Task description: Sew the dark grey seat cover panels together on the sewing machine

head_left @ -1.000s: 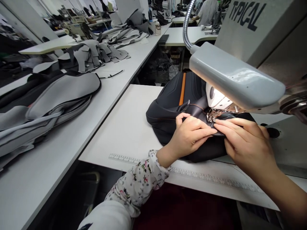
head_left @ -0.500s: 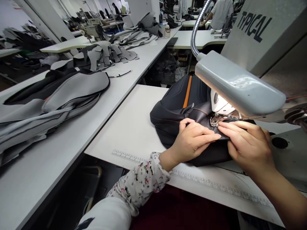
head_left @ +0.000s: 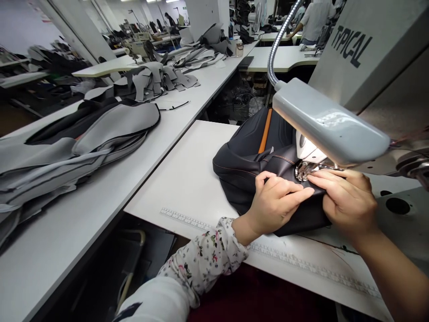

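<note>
A black leather-like seat cover (head_left: pixel 234 161) with orange stitching and an orange stripe lies bunched under the presser foot (head_left: pixel 301 171) of a sewing machine (head_left: pixel 348 53). My left hand (head_left: pixel 276 201) is closed on the cover just left of the foot, its thumb and fingers gathered on the material. To the right of the foot, my right hand (head_left: pixel 351 201) grips the same cover, fingertips close against the metal foot. The edge under my fingers is partly hidden by them. A grey lamp (head_left: pixel 331 120) on a flexible neck lights the spot from above.
A printed ruler strip (head_left: pixel 187 219) runs along the front of the white sewing table (head_left: pixel 167 179). On the long bench (head_left: pixel 140 165) at left lie stacked grey and black covers (head_left: pixel 117 118) and grey cut pieces (head_left: pixel 157 80). Another person (head_left: pixel 317 22) is at the back.
The whole view has shifted slightly, so the bench and its piles appear further right. Both hands keep their hold on the cover beside the presser foot.
</note>
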`<state>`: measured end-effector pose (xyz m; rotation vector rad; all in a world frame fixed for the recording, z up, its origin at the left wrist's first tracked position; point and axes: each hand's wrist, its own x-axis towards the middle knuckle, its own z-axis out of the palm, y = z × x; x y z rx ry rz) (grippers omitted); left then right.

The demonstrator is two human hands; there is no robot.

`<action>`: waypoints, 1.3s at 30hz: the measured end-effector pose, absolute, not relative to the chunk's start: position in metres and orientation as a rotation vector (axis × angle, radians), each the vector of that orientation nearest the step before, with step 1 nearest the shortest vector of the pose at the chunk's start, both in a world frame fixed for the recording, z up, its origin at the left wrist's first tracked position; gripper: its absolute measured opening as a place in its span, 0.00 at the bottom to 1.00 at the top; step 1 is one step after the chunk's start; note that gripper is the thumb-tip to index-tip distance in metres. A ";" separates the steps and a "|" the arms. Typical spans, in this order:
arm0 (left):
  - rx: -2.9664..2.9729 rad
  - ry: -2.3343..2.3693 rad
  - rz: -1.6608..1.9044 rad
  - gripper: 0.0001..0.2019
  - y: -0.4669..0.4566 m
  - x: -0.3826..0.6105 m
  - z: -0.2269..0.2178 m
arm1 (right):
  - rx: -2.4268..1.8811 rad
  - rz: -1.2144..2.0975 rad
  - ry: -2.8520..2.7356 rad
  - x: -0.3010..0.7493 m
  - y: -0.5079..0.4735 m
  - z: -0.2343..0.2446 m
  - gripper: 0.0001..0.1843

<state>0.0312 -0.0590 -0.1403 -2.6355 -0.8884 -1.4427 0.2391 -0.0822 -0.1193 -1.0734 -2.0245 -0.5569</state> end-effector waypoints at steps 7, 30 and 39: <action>-2.473 -0.823 -1.725 0.12 -0.058 0.041 -0.138 | -1.198 -0.293 -1.707 0.210 -0.110 -0.116 0.27; -3.037 -0.802 -0.591 0.19 0.012 -0.083 -0.144 | -1.569 0.929 -1.013 0.127 -0.145 -0.208 0.13; -2.795 -0.904 -1.064 0.16 -0.076 -0.121 -0.124 | -1.263 1.410 -0.541 0.118 -0.198 -0.171 0.30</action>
